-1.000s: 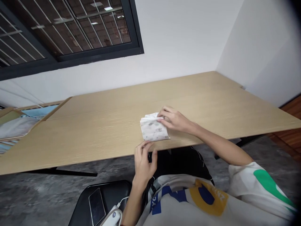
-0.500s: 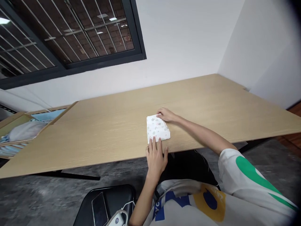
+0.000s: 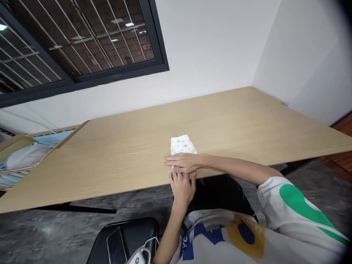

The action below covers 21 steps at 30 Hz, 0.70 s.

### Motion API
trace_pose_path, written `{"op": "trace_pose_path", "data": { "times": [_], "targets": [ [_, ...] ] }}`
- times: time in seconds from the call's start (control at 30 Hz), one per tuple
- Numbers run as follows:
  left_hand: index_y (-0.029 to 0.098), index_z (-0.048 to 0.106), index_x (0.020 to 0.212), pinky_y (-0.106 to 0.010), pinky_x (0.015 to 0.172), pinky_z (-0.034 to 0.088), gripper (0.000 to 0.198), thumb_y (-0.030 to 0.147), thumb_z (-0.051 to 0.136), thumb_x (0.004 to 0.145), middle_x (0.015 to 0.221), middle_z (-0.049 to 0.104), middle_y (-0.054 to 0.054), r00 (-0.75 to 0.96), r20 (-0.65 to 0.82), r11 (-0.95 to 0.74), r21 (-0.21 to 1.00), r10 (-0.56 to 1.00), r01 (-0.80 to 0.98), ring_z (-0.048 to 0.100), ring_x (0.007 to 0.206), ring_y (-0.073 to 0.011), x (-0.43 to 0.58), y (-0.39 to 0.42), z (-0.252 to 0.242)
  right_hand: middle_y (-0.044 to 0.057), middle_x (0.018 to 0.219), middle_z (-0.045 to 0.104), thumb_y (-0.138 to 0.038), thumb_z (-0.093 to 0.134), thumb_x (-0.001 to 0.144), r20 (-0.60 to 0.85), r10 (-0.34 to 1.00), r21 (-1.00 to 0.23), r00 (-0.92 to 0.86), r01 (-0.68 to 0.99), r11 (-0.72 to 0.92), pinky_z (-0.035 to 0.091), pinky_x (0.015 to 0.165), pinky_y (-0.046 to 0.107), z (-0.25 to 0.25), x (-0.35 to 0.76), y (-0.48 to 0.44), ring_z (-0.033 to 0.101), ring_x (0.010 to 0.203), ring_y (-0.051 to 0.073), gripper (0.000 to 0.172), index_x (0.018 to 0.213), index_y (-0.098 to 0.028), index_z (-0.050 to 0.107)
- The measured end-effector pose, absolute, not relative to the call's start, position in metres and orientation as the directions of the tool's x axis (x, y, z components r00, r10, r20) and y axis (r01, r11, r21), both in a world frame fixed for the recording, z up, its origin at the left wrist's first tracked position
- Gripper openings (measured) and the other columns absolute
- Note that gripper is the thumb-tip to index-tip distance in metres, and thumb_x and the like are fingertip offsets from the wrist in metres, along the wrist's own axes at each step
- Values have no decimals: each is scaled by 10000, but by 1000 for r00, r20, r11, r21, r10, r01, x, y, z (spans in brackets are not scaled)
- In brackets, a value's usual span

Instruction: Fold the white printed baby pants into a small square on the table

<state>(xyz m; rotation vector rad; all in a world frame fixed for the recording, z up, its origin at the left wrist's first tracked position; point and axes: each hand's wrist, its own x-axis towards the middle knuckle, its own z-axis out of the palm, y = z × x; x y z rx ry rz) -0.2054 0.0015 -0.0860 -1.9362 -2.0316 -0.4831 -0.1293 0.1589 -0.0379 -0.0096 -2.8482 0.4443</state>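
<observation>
A small white cloth (image 3: 183, 144) with a scattered print lies folded on the wooden table (image 3: 132, 154), close to its front edge. Across the near part of the cloth my right hand (image 3: 183, 161) lies flat, fingers stretched to the left. Just below it, my left hand (image 3: 182, 183) rests at the table edge with its fingers apart; the fingertips meet the right hand and are partly hidden under it. The near edge of the cloth is covered by both hands.
A wooden crib (image 3: 33, 154) with light blue bedding adjoins the table's left end. A black chair (image 3: 132, 231) below holds a phone (image 3: 117, 245) and a white device with a cable (image 3: 139, 256). A barred window (image 3: 96, 36) is in the wall behind.
My right hand has moved from the cloth's far right corner toward me and now lies flat over its near part. My left hand has stayed nearly in place.
</observation>
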Motion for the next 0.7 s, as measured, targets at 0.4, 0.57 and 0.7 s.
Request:
{"op": "trace_pose_path", "data": {
  "times": [0.4, 0.57, 0.7],
  "targets": [
    [222, 537, 1527, -589, 1066, 451, 547, 460, 481, 1038, 1572, 494, -230, -71, 413, 57, 45, 908, 997, 477, 1429, -418, -202, 0, -80, 98, 1714, 276, -529, 326, 1097, 111, 238, -306, -965, 194, 932, 141, 1310, 492, -70, -134, 224, 180, 1612, 257, 626, 1623, -197, 399],
    [227, 499, 1560, -590, 1073, 450, 567, 459, 472, 1043, 1594, 469, -229, -72, 397, 60, 43, 915, 997, 460, 1447, -423, -202, 0, -81, 106, 1714, 255, -539, 345, 1086, 131, 283, -299, -950, 234, 925, 112, 1315, 486, -66, -135, 252, 171, 1615, 265, 671, 1643, -165, 352],
    [222, 513, 1551, -592, 1071, 448, 562, 463, 471, 1044, 1593, 468, -236, -82, 392, 64, 59, 917, 996, 463, 1444, -434, -202, 0, -81, 82, 1733, 203, -592, 311, 1075, 131, 301, -307, -945, 250, 918, 96, 1322, 454, -63, -134, 266, 153, 1619, 249, 717, 1665, -184, 300]
  ]
}}
